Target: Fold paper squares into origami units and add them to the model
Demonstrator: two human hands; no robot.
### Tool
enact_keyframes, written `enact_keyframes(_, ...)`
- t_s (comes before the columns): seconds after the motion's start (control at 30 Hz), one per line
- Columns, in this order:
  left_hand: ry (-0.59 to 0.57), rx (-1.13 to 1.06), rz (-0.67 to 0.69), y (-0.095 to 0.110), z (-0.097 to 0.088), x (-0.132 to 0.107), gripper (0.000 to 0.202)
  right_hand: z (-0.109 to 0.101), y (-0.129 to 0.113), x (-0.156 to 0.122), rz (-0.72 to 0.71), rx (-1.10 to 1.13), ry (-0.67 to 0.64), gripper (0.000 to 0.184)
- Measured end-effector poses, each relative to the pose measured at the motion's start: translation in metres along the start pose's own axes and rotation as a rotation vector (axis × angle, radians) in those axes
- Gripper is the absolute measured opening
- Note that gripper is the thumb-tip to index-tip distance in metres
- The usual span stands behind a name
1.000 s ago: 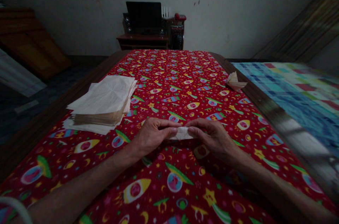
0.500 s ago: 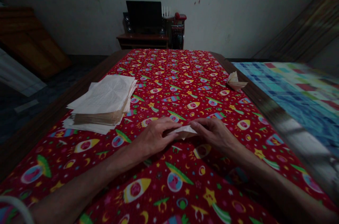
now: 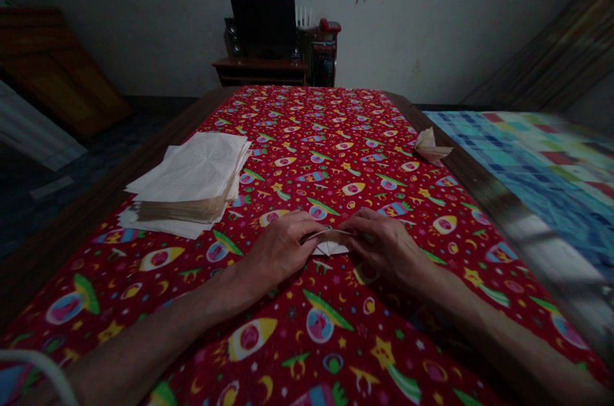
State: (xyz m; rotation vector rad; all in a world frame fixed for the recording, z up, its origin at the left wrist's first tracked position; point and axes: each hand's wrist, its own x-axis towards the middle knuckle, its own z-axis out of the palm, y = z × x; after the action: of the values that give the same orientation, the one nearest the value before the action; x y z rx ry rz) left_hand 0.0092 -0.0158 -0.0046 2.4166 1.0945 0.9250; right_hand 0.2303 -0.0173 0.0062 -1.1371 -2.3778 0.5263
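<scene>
Between my left hand [image 3: 283, 252] and my right hand [image 3: 386, 246], a small folded piece of cream paper [image 3: 329, 243] rests on the cloth, pinched by the fingers of both hands. Its upper edge curves open above a pointed fold, and my fingers hide its ends. To the left of my left hand lies a thick stack of loose, creased paper sheets [image 3: 189, 179]. Near the far right edge of the red rocket-print cloth [image 3: 319, 150] sits another folded paper piece [image 3: 430, 147], well beyond my right hand.
The cloth covers a long table with a dark wooden edge [image 3: 484, 198]. Beyond the right edge lies a blue checked quilt [image 3: 532, 169]. At the far end, a low wooden stand [image 3: 259, 67] holds a dark monitor, speakers and a red telephone.
The paper between my hands now shows a curved, opened fold instead of a flatter shape. Both hands have shifted slightly toward the far end of the table, and the view has tilted slightly.
</scene>
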Motion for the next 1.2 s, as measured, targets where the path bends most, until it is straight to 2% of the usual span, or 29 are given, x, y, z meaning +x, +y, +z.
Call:
enact_keyframes(0.1, -0.006, 0.016, -0.021, 0.002, 0.000, 0.002, 0.010, 0.000, -0.006, -0.001, -0.042, -0.040, -0.015, 0.016)
enact_keyframes(0.2, -0.018, 0.044, -0.043, 0.003, 0.000, 0.003, 0.010, -0.001, -0.015, 0.003, -0.010, -0.135, -0.050, 0.007)
enact_keyframes(0.27, -0.028, 0.065, -0.048, 0.003, 0.001, 0.004, 0.011, 0.000, -0.018, 0.008, 0.020, -0.218, -0.039, 0.015)
enact_keyframes(0.4, -0.041, 0.135, -0.032, -0.001, 0.002, 0.006, 0.013, 0.006, -0.015, 0.015, 0.006, -0.349, -0.031, 0.020)
enact_keyframes(0.5, -0.065, 0.179, -0.028, -0.001, 0.000, 0.006, 0.010, 0.011, -0.010, 0.013, -0.046, -0.411, -0.032, 0.016)
enact_keyframes(0.67, -0.135, 0.193, -0.029, 0.003, -0.005, 0.003, 0.011, 0.013, -0.009, 0.004, -0.125, -0.420, -0.020, 0.014)
enact_keyframes(0.8, -0.203, 0.261, 0.057, 0.005, -0.010, -0.003, 0.018, 0.008, -0.015, -0.003, -0.138, -0.430, -0.081, 0.010)
enact_keyframes(0.97, -0.306, 0.378, 0.222, 0.003, -0.018, -0.010, 0.027, 0.005, -0.013, -0.013, -0.250, -0.476, -0.105, 0.030)
enact_keyframes(1.2, -0.391, 0.490, 0.190, 0.008, -0.029, -0.017, 0.036, 0.002, -0.011, -0.018, -0.213, -0.471, -0.143, 0.035)
